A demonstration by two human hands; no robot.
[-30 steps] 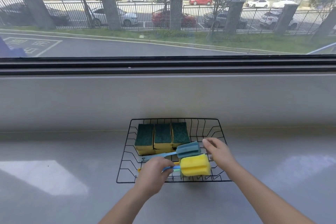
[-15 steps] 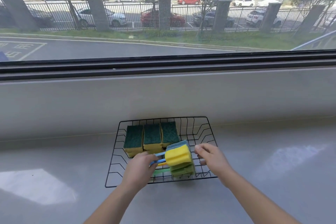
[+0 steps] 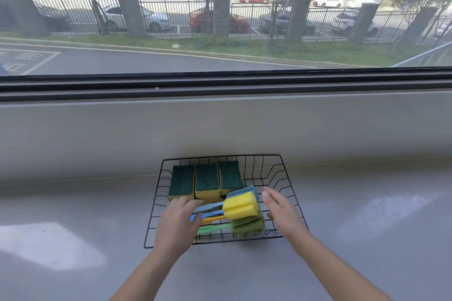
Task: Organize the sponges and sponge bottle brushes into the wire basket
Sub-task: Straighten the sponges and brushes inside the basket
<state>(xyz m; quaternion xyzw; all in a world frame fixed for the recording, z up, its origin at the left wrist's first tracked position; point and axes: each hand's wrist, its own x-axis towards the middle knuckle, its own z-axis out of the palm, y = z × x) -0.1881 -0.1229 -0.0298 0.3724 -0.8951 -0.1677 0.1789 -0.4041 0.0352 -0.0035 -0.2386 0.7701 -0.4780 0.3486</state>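
Counter (image 3: pixel 73 205): L fingers (image 3: pixel 186 203) touch brush handles (image 3: pixel 210 214); R fingers (image 3: pixel 269 197) straight.

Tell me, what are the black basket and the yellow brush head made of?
The basket looks like thin metal wire with a black coating: it has skinny, stiff bars you can see through. The yellow brush head looks like soft foam sponge, because it is dull, not shiny, and has chunky ridges.

view: your one head-worn camera | facing: forward and down over the glossy grey worktop (image 3: pixel 73 271) toward the wide window (image 3: pixel 151 61) | range: black wire basket (image 3: pixel 259 166) near, centre-low
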